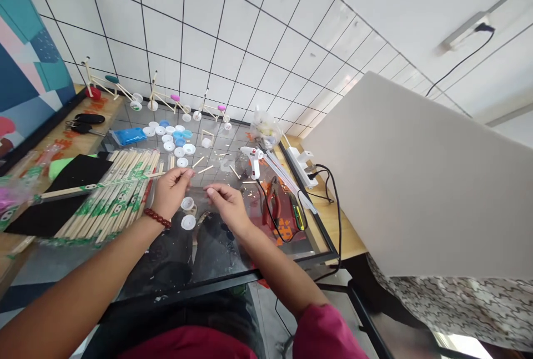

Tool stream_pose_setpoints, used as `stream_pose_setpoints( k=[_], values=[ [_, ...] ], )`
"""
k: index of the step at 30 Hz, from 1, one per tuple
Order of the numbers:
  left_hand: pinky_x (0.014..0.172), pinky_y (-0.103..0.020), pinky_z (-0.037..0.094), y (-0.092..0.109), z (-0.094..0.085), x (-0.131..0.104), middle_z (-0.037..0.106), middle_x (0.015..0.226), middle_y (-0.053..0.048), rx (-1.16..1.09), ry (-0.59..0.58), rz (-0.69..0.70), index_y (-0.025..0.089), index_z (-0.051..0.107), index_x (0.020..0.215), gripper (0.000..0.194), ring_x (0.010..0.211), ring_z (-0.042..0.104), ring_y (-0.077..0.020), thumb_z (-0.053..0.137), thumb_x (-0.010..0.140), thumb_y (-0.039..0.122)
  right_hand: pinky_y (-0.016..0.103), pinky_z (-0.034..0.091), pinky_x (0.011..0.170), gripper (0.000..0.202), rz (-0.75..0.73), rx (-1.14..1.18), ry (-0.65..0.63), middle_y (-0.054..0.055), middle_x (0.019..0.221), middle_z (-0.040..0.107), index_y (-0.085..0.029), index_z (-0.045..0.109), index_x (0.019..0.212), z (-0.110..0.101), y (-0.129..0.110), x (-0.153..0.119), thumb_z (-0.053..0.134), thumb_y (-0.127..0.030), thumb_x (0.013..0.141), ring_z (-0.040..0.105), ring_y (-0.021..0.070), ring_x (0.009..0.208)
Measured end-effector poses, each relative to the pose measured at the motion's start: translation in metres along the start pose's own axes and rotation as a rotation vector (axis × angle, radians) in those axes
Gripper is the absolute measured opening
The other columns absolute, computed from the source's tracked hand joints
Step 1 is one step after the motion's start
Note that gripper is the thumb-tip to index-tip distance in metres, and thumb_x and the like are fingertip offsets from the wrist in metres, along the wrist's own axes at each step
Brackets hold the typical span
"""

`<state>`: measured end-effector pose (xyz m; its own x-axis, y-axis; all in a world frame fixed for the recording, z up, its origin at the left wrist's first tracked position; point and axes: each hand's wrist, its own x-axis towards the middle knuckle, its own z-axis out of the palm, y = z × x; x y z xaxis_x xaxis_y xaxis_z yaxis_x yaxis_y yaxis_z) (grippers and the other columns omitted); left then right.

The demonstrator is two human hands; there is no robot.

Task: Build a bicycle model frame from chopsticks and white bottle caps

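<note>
My left hand (170, 191), with a beaded bracelet on its wrist, is closed in a pinch over the glass tabletop. Anything between its fingertips is too small to make out. Facing it, my right hand (228, 203) also has thumb and fingers drawn together, contents unclear. The two hands are a short gap apart. Below them lie two white bottle caps (188, 222). Just beyond are short cut stick pieces (205, 169). A wrapped chopstick (104, 183) lies across the chopstick bundle (112, 209), its right end reaching near my left hand.
A white glue gun (252, 160) stands right of centre, beside glue sticks (291, 181), red-handled pliers (272, 203) and a utility knife (297, 212). White and blue caps (168, 138) cluster behind. Several small stick-built tricycles (160, 95) line the wall. A power strip (303, 166) sits right.
</note>
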<state>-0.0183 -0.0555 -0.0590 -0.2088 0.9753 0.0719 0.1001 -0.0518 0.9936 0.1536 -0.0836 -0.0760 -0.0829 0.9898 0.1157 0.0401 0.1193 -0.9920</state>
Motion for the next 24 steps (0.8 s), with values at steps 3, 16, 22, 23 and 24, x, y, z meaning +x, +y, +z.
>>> stream_pose_setpoints(
  k=[3,16,22,23,24],
  values=[
    [0.059,-0.027,0.054,0.002,0.000,0.000,0.068,0.065,-0.001,0.002,0.023,0.001,0.021,0.078,0.080,0.025,0.058,0.061,-0.0163,0.069,0.078,0.045,0.030,0.056,0.068,0.023,-0.036,-0.009,-0.002,0.003,0.078,0.078,-0.023,0.084,0.088,0.002,0.004,-0.004,0.078,-0.045,0.082,0.067,0.0179,0.070],
    [0.067,-0.029,0.057,0.013,-0.016,0.010,0.076,0.074,-0.003,0.046,0.183,0.232,0.022,0.080,0.078,0.022,0.068,0.066,-0.0167,0.080,0.068,0.041,0.028,0.054,0.069,0.016,-0.058,-0.075,0.071,0.000,0.074,0.076,-0.022,0.082,0.084,-0.004,0.017,0.021,0.079,-0.038,0.081,0.065,0.0165,0.070],
    [0.068,-0.033,0.063,0.019,-0.031,0.015,0.077,0.076,-0.004,-0.038,0.217,0.232,0.020,0.080,0.087,0.023,0.064,0.069,-0.0165,0.079,0.073,0.038,0.029,0.054,0.070,0.020,-0.056,-0.108,0.069,0.001,0.075,0.078,-0.022,0.081,0.085,-0.003,0.022,0.017,0.077,-0.041,0.084,0.067,0.0173,0.070],
    [0.069,-0.034,0.063,0.019,-0.032,0.015,0.077,0.076,-0.005,-0.047,0.202,0.236,0.019,0.080,0.089,0.023,0.064,0.069,-0.0169,0.078,0.075,0.038,0.029,0.054,0.070,0.019,-0.072,-0.123,0.069,0.002,0.077,0.078,-0.022,0.082,0.085,-0.003,0.022,0.016,0.076,-0.040,0.085,0.067,0.0178,0.071],
    [0.069,-0.035,0.064,0.018,-0.033,0.015,0.077,0.076,-0.005,-0.049,0.183,0.239,0.019,0.079,0.090,0.024,0.064,0.070,-0.0175,0.077,0.077,0.039,0.030,0.054,0.071,0.018,-0.096,-0.145,0.067,0.003,0.079,0.079,-0.022,0.082,0.086,-0.003,0.022,0.015,0.075,-0.039,0.086,0.068,0.0183,0.072]
  ],
)
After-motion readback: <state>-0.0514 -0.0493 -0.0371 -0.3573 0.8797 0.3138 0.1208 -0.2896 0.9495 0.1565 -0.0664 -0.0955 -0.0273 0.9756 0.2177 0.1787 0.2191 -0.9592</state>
